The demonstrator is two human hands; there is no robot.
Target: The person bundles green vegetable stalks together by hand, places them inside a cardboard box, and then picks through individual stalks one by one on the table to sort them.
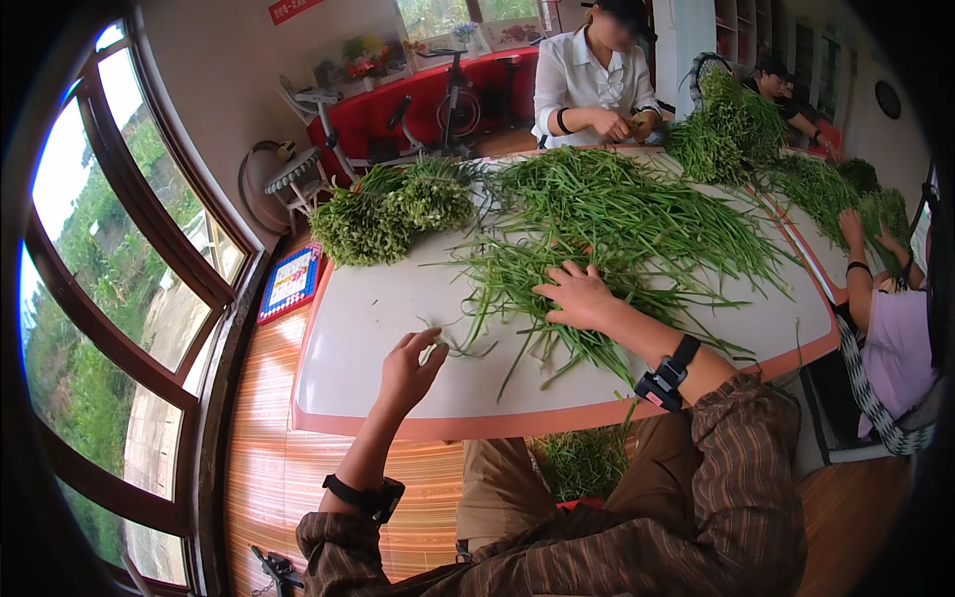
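Between the thumb and fingertips of my left hand (410,369) is a thin green stalk, raised over the near left part of the white table (351,373) with its salmon-coloured border. My right hand (586,298) rests palm down, fingers spread, on a loose heap of long green stalks (515,283) that look like flowering garlic chives. Behind it spreads a larger heap of stalks (627,194). Bundles with pale bud heads (388,216) lie together at the table's far left.
Across the table a person in a white blouse (589,82) handles something small. More bundled greens (724,134) are piled at the far right, where other people work. Below the table edge, a container of green scraps (582,463) sits between my legs. Windows (127,298) line the left.
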